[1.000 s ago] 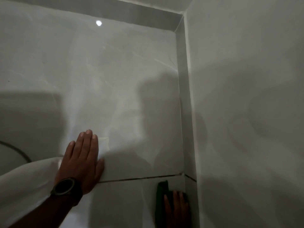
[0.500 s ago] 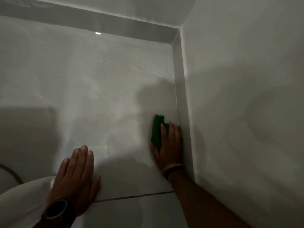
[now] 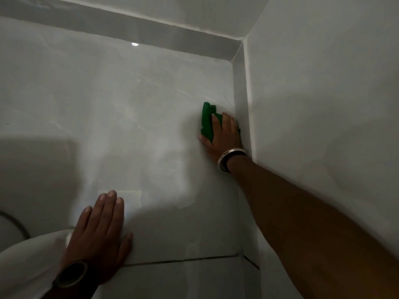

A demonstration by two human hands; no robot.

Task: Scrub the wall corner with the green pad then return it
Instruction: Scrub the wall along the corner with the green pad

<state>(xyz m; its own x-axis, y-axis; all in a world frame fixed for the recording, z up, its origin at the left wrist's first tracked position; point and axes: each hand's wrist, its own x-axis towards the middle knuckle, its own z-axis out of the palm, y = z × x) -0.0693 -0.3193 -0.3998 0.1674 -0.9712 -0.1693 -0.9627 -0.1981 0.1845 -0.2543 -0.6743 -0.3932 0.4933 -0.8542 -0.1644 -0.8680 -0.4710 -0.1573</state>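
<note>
The green pad [image 3: 206,120] is pressed flat against the glossy tiled wall, just left of the wall corner [image 3: 241,108]. My right hand [image 3: 223,135] lies over its lower right part, fingers pointing up, a bracelet on the wrist. The pad's top and left edge stick out past my fingers. My left hand [image 3: 101,231] rests flat on the same wall lower left, fingers apart, holding nothing, a dark watch on the wrist.
The plain right wall [image 3: 323,104] meets the tiles at the corner strip. A grey border band [image 3: 129,29] runs along the top. A dark grout line [image 3: 183,260] crosses below. A white rounded object [image 3: 23,266] and a dark cable [image 3: 15,223] sit lower left.
My right hand has slid the green pad upward along the corner, from below the grout line to well above it. The left hand stays flat on the wall.
</note>
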